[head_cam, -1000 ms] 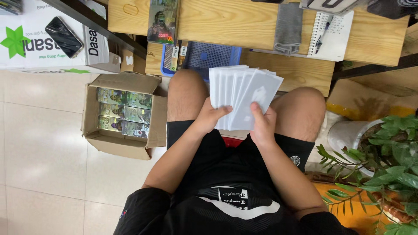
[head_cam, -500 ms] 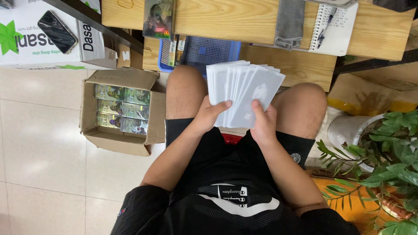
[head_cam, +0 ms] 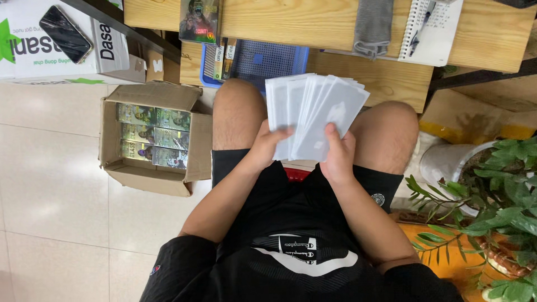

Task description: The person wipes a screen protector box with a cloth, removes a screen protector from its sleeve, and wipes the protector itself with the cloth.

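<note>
I sit with my knees under a wooden desk (head_cam: 313, 22) and hold a fanned stack of white flat sleeves (head_cam: 316, 112) over my lap. My left hand (head_cam: 267, 146) grips the stack's lower left edge. My right hand (head_cam: 337, 154) holds the lower right part, its thumb pressed on the top sleeve. Both hands touch the same stack.
An open cardboard box (head_cam: 154, 137) of green printed packs stands on the tiled floor to my left. A white carton with a black phone (head_cam: 66, 33) lies beyond it. A blue mesh basket (head_cam: 268, 59) sits under the desk. A potted plant (head_cam: 492, 196) stands at my right.
The fanned sleeves and both hands have stayed over my lap; my right thumb has slid a little on the top sleeve. The view has shifted slightly.
</note>
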